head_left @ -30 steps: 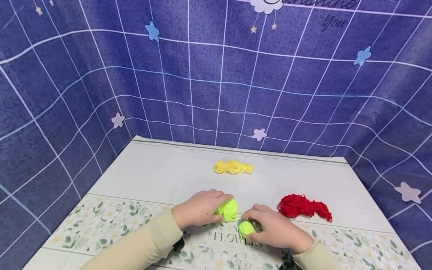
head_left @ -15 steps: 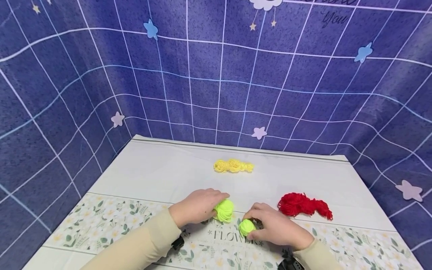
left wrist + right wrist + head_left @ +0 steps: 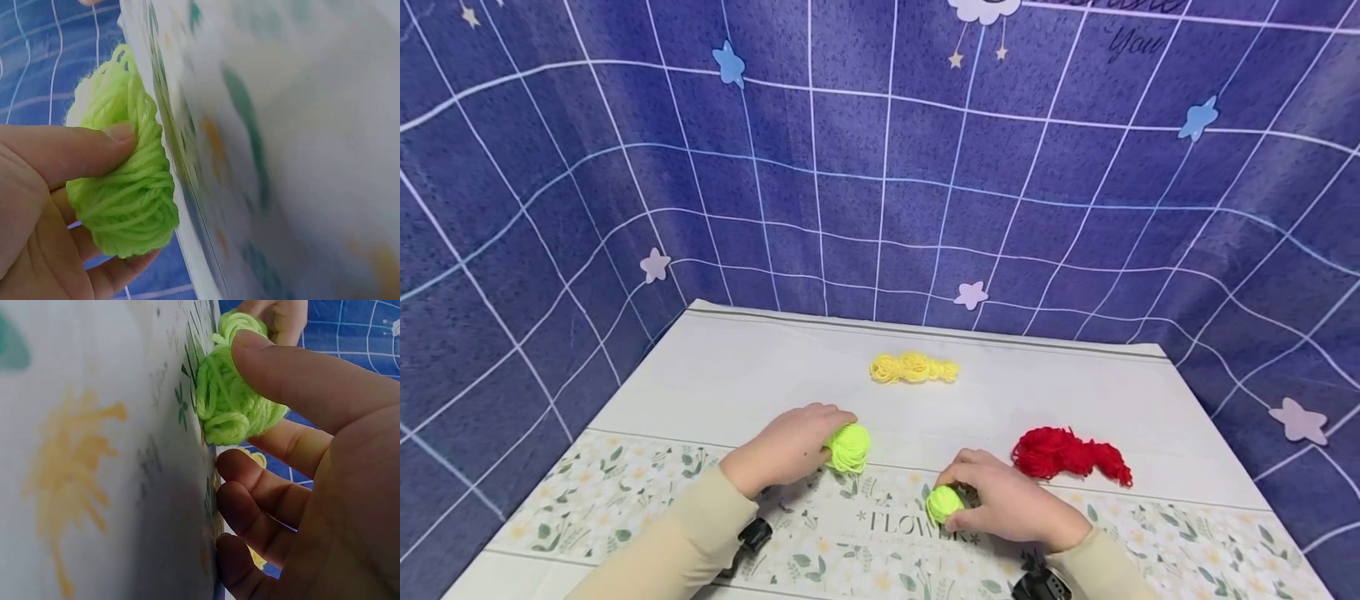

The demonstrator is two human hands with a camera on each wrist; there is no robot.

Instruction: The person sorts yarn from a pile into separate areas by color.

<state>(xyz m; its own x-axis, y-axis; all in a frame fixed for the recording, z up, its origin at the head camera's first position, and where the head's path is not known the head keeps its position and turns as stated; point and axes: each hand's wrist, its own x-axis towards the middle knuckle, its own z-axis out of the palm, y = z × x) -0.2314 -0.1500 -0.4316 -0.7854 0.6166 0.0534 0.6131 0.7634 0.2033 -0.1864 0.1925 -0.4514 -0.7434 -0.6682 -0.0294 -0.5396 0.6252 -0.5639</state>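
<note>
My left hand (image 3: 797, 443) grips a neon-green yarn bundle (image 3: 850, 447) just above or on the flowered cloth; I cannot tell which. In the left wrist view the thumb presses on the looped strands of the yarn (image 3: 128, 187), with fingers behind it. To the right, my right hand (image 3: 1000, 496) pinches a smaller neon-green yarn ball (image 3: 943, 504) low over the printed lettering. The right wrist view has that ball (image 3: 228, 403) between thumb and index finger, while the other fingers curl near the cloth. Behind it appears the left hand's bundle (image 3: 240, 326).
A twisted yellow yarn hank (image 3: 913, 367) lies toward the back of the table. A red yarn hank (image 3: 1067, 454) is just right of and beyond my right hand. White cloth with a floral band covers the table (image 3: 737, 350). Blue gridded curtain (image 3: 850, 167) encloses the back and sides.
My left hand has moved left with the larger green bundle, widening the gap between the two green yarns. The right hand stays nearly in place with the smaller ball.
</note>
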